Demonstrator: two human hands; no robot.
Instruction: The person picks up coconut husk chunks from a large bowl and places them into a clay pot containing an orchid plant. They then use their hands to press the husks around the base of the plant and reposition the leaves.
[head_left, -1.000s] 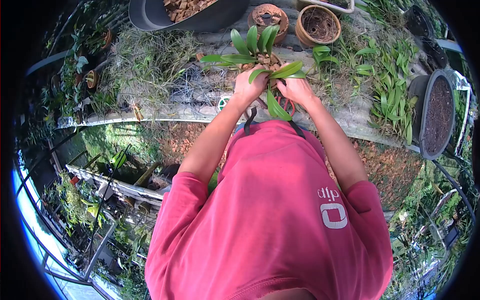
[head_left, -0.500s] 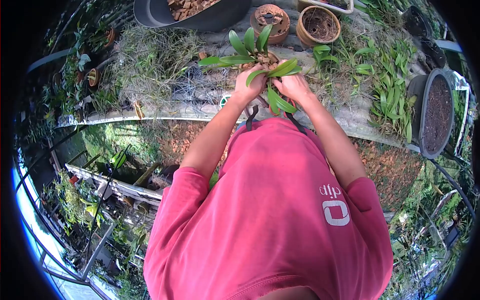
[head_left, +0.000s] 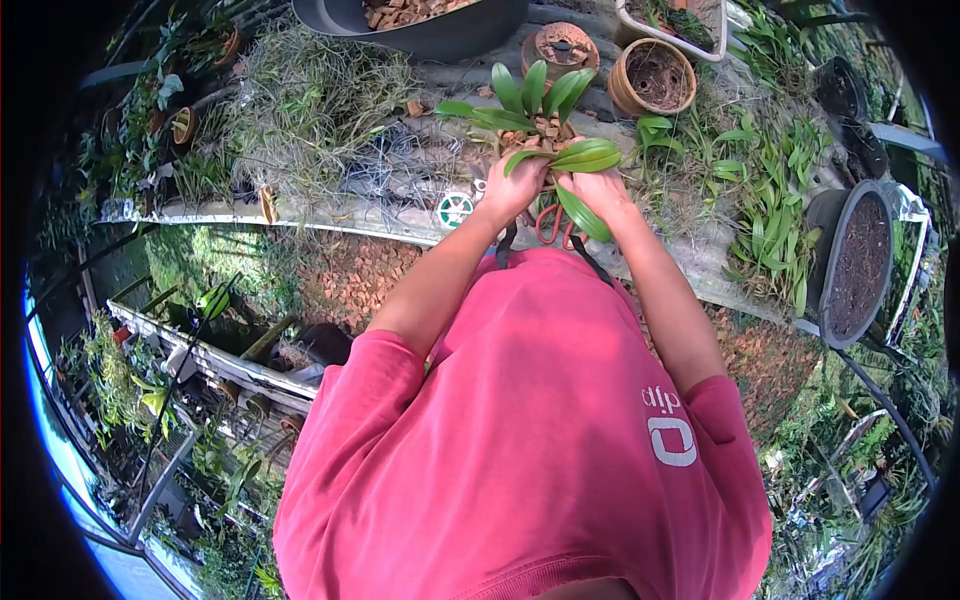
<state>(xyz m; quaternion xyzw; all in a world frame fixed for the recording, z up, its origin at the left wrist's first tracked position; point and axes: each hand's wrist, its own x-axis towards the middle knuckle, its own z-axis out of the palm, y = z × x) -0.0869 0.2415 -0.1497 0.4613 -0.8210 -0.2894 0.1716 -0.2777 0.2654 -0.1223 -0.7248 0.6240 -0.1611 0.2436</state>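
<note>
Both bare forearms extend forward from rolled pink sleeves and converge at the base of the green broad-leaved potted plant. Left hand curls its grip against the plant's left side; right hand closes likewise on the right, knuckles nearly meeting.

This is an outdoor plant nursery or garden. A long counter carries clay pots, a dark tub of bark chips and many green plants. Beyond the fingers stand more pots; below the counter are grass and plant racks.
</note>
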